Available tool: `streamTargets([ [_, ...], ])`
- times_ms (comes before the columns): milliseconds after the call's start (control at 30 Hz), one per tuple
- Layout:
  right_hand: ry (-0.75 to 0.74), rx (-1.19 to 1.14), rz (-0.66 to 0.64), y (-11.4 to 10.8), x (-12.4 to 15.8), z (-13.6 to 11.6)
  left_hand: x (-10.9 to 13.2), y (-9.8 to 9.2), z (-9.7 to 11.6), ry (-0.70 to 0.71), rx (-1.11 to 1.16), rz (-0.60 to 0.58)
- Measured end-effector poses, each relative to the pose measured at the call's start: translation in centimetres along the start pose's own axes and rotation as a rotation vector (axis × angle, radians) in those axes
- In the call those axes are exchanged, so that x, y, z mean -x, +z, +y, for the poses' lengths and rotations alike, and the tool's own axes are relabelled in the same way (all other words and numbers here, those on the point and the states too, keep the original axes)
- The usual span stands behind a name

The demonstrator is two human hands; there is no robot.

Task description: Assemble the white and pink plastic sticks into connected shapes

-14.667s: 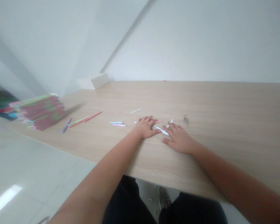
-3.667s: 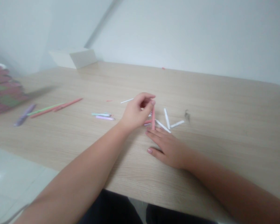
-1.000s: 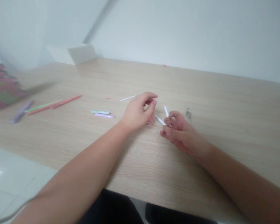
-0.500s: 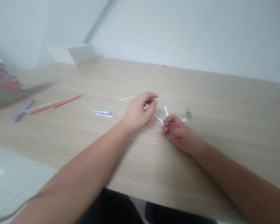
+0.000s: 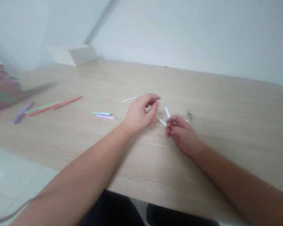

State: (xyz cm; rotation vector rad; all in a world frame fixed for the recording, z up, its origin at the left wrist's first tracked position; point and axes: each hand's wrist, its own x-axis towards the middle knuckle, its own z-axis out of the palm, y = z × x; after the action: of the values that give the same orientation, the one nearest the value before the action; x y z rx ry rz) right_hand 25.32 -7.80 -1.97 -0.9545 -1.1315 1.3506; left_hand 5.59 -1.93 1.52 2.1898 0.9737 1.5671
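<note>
My left hand [image 5: 141, 110] hovers over the middle of the table, thumb and fingers curled together. A short pink-red stick-like piece [image 5: 153, 121] points down from under them, its upper end hidden by my fingers. To its right, my right hand [image 5: 179, 130] is closed, fingertips bunched against the thumb; whatever they hold is too small to see. Two slim white pieces lie at its fingertips: one white piece [image 5: 167, 112] behind, another white piece [image 5: 161, 121] on the left. A small dark, blurred item [image 5: 190, 114] rests beyond my right hand.
Left of my hands lie a teal pen [image 5: 101, 113], a purple pen [image 5: 105, 116] and a thin white stick [image 5: 129, 99]. Farther left are red sticks [image 5: 67, 103], a green stick [image 5: 43, 107], a purple tube-like item [image 5: 22, 113] and a pink-green stack [image 5: 3, 89]. A white box [image 5: 82, 55] stands behind.
My right hand has turned slightly and shifted a little to the right, its fingers drawn closer together. My left hand has hardly moved.
</note>
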Motion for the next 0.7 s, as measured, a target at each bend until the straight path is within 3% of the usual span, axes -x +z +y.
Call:
streamTargets([
  [467,-0.063,0.133,-0.057,-0.55,-0.19,1.09,0.00,-0.21,0.34,0.035,-0.005,0.038],
  [700,-0.271,0.661,-0.042,-0.64,0.47,0.94,-0.07,-0.24,0.23,0.028,-0.018,0.063],
])
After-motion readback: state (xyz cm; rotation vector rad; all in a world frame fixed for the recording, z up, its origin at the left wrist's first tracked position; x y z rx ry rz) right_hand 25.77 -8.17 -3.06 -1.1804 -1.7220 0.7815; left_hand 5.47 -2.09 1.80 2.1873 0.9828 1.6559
